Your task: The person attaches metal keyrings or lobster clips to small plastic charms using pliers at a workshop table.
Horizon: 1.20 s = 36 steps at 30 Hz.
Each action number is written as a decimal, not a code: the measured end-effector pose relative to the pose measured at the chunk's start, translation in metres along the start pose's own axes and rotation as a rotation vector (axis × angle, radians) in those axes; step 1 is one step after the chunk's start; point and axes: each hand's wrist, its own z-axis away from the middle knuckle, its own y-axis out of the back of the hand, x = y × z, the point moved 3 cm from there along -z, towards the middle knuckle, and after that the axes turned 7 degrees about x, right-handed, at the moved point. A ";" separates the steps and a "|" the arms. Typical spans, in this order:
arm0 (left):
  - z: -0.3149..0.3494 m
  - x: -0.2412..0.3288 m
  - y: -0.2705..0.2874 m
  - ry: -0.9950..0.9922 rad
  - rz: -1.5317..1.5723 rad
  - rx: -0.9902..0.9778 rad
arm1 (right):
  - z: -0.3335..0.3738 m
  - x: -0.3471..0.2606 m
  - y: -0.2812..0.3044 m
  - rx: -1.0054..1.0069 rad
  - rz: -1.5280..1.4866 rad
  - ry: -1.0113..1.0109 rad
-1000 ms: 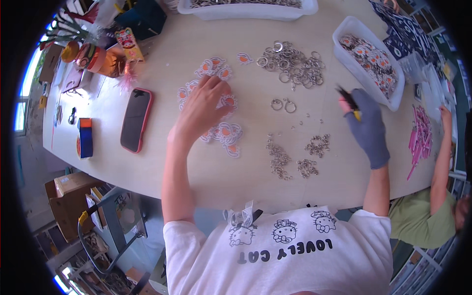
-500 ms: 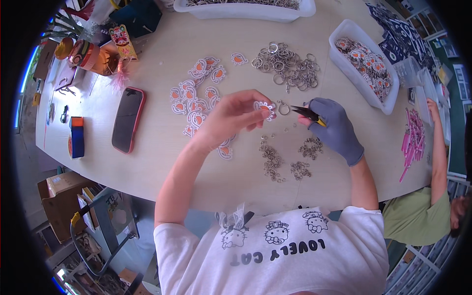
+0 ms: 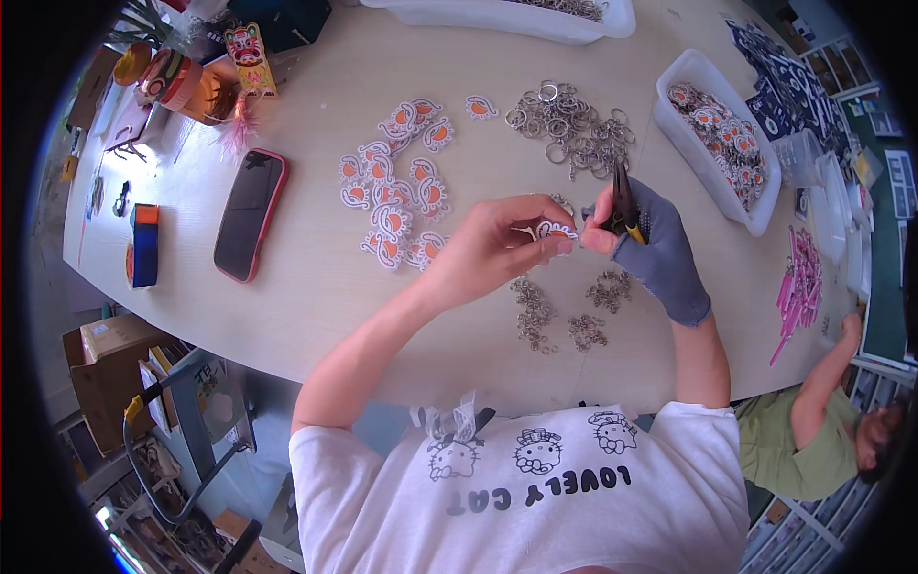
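My left hand (image 3: 483,251) pinches a white acrylic charm (image 3: 557,231) with an orange middle between thumb and fingers. Part of a metal key ring (image 3: 564,203) shows just beyond those fingers. My right hand (image 3: 665,253), in a grey glove with bare fingertips, keeps a pair of dark-jawed pliers (image 3: 624,203) in its grip, jaws pointing away from me. Its bare thumb and fingertip meet at the charm's right edge; whatever small part is between them is hidden. Small metal rings (image 3: 534,314) lie in heaps just below the hands.
Loose charms (image 3: 392,196) lie left of my hands, key rings (image 3: 574,129) beyond them. A white bin (image 3: 760,215) of finished-looking charms stands right, another bin (image 3: 535,27) at the far edge. A phone (image 3: 251,215), pink straps (image 3: 798,287) and a co-worker's arm (image 3: 827,368) are also around.
My hands have come together at the charm. The pliers have swung from pointing left to pointing away from me, and the right fingertips now touch the charm's edge. The co-worker's arm has drawn nearer.
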 end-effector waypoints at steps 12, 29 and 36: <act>0.001 0.006 0.010 -0.283 -0.192 -0.071 | 0.002 0.007 -0.009 -0.057 -0.138 -0.002; -0.002 0.012 0.029 -0.661 -0.561 0.364 | -0.016 0.034 -0.011 0.088 1.060 0.630; -0.001 0.003 0.022 -0.665 -0.571 0.320 | -0.007 0.009 -0.005 0.000 0.269 0.151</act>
